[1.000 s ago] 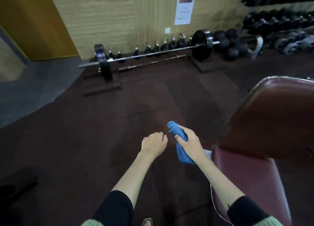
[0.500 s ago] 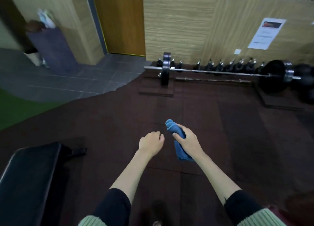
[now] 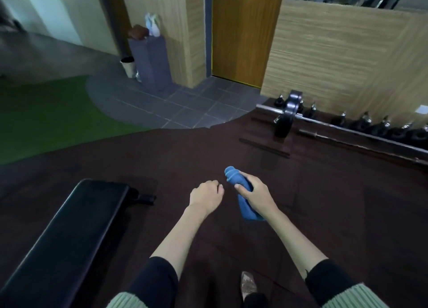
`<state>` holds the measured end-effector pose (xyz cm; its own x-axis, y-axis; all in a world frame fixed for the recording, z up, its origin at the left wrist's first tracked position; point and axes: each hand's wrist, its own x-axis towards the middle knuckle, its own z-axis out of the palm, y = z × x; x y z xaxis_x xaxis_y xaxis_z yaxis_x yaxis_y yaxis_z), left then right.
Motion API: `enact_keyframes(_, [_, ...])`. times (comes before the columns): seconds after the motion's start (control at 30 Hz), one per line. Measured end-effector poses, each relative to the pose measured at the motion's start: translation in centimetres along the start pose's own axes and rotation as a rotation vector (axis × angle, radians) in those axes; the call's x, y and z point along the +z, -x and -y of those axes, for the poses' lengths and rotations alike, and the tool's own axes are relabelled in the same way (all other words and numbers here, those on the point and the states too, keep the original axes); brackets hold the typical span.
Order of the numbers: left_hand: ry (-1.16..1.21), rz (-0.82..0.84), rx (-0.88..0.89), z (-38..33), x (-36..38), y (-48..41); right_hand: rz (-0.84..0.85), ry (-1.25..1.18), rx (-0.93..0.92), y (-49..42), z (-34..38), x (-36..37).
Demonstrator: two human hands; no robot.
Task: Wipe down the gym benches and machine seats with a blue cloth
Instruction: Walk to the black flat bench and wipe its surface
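Observation:
My right hand (image 3: 256, 193) grips a rolled blue cloth (image 3: 234, 175); one end sticks out above my fingers and the other hangs below my wrist. Just left of it, my left hand (image 3: 205, 195) is curled into a loose fist with nothing in it. A flat black padded bench (image 3: 69, 233) lies at the lower left, its far end a short way left of my left hand. Both hands hover over the dark floor, apart from the bench.
A loaded barbell (image 3: 289, 114) and a row of dumbbells (image 3: 375, 126) line the wooden wall at right. Beyond lie grey tiles, a green turf patch (image 3: 46, 113), a grey pedestal (image 3: 150, 62) and a small bin (image 3: 128, 67). My shoe tip (image 3: 247, 284) shows at the bottom.
The view has swung left: the maroon seat has left the frame and the black bench has come further into view. My hands keep the same pose, with the cloth still held.

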<state>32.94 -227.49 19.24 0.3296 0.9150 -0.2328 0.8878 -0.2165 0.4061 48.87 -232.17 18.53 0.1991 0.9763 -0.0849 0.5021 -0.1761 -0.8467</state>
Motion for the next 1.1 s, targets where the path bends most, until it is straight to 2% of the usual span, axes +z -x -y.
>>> enact_keyframes(0.3, [0.104,-0.171,-0.28,3.1,-3.0,-7.0,0.254,0.074,-0.208,-13.0,3.1,2.5])
enact_keyframes(0.53, [0.162,-0.337,-0.513,7.3,-4.9,-7.1,0.479,0.101,-0.343,-17.7,6.5,7.8])
enact_keyframes(0.8, [0.144,-0.425,-0.761,14.0,-5.5,-0.3,0.736,0.1,-0.49,-15.3,11.1,16.9])
enact_keyframes(1.1, [0.155,-0.482,-1.018,21.4,-5.2,12.7,0.957,0.059,-0.605,-5.7,16.0,28.0])
